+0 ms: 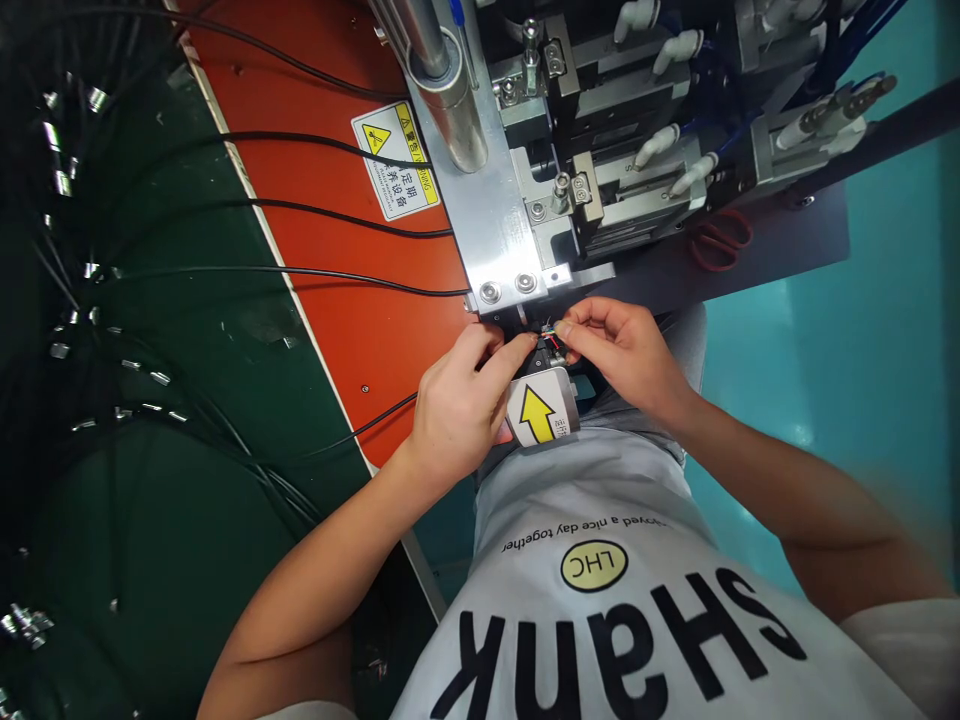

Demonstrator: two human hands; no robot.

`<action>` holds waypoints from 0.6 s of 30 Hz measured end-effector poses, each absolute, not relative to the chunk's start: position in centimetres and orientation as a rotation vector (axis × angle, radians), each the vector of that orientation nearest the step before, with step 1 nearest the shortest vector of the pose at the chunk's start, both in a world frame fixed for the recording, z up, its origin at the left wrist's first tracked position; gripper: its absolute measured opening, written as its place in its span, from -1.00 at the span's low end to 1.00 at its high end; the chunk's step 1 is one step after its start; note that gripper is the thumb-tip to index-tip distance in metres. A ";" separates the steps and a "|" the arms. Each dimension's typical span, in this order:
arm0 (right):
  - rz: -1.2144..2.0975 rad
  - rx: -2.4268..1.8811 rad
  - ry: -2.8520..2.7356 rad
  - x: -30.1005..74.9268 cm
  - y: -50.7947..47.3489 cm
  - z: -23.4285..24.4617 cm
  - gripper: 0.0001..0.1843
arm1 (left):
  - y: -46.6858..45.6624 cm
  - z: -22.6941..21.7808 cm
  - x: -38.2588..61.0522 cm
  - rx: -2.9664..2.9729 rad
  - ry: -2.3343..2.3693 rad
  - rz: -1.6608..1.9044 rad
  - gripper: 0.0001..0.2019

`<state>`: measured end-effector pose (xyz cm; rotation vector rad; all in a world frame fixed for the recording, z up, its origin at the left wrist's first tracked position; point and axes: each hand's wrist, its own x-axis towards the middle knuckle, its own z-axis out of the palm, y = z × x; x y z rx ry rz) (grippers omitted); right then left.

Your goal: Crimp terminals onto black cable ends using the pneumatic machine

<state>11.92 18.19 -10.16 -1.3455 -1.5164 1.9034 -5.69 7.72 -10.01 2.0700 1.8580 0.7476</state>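
Observation:
Thin coloured wires (551,334), some red and some white, fan out at the front end of the machine. My right hand (634,355) pinches their tips between thumb and forefinger. My left hand (461,400) is closed opposite it, with thumb and forefinger at the base of the wires. A black cable (382,413) comes from the left and passes under my left hand, where its end is hidden. Just below the fingertips sits a small machine part with a white label bearing a yellow arrow (538,413).
Several black cables (337,275) cross the orange machine top (330,330) to the metal plate (495,220). Cables with shiny metal ends (154,378) lie on the green table (247,340). Red-handled scissors (721,240) lie right of the clamps and air fittings (679,50).

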 end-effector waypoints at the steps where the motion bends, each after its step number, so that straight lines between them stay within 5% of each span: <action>1: 1.902 -1.348 -1.518 11.9 18.2 -10.2 -0.77 | 7.7 -10.0 -5.7 2.071 1.857 0.746 -0.65; 18: 1.849 -1.335 -1.529 11.9 17.9 -10.9 -0.75 | 7.9 -9.9 -5.7 2.122 1.879 0.706 -0.66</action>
